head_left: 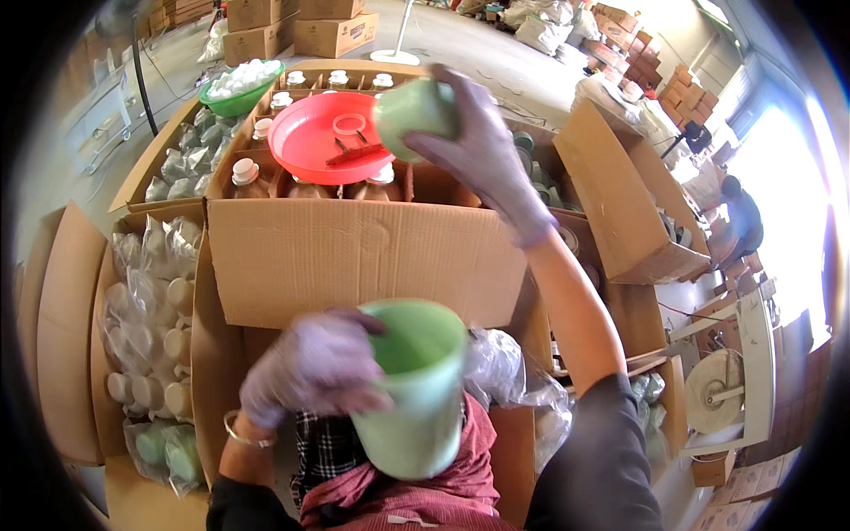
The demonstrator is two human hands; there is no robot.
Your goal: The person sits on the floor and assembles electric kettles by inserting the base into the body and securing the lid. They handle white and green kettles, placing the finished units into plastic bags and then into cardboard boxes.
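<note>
Landmark: tray (303,133). Left hand (310,363), blurred, grips bucket (416,420) on tray's near side, long axis roughly upright, mouth up. Right hand (482,142) clasps cup (414,119) at tray's right rim, well apart from bucket.

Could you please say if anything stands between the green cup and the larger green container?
In this view, the cardboard flap lies between the green cup in the right hand and the green container; whether it blocks movement is unclear.
</note>
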